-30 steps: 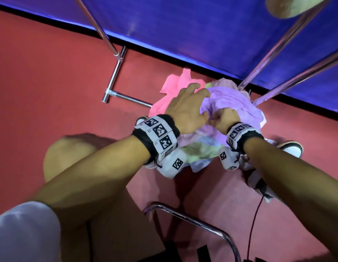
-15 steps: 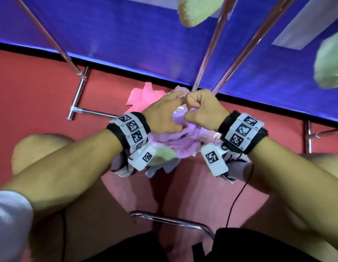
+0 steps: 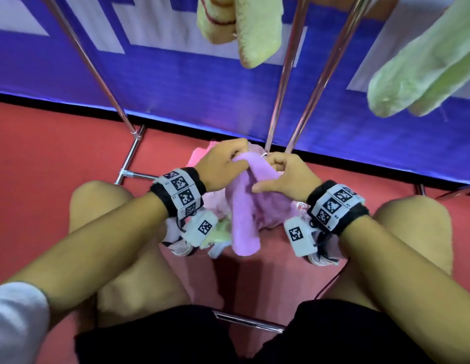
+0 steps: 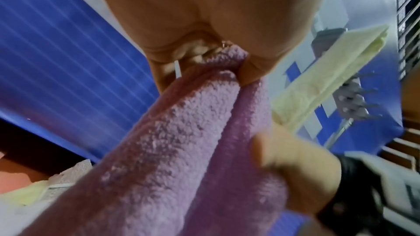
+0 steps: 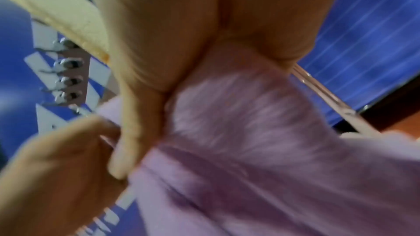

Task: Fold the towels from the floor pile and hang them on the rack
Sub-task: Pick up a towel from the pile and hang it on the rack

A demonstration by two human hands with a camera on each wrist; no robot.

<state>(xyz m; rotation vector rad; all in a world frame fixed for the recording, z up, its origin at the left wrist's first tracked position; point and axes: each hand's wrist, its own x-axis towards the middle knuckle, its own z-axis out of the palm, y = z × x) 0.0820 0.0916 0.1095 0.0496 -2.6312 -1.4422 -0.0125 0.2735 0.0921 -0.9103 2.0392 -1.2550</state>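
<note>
Both hands hold one lilac towel (image 3: 245, 206) above the floor pile (image 3: 220, 232), between the person's knees. Left hand (image 3: 223, 165) pinches the towel's far top edge, fingers curled round the cloth; the left wrist view shows the fabric bunched into the closed fist. Right hand (image 3: 289, 177) grips the same top edge just right of it, fingers curled in, thumb out along the cloth. The towel hangs as a long roll-like fold, long axis running from the hands at the far end down toward the person, free end lowest and nearest. The pile lies on the red floor (image 3: 57, 158) at the foot of the rack (image 3: 283, 74). Yellow-green towels (image 3: 244, 30) hang on the rack above.
</note>
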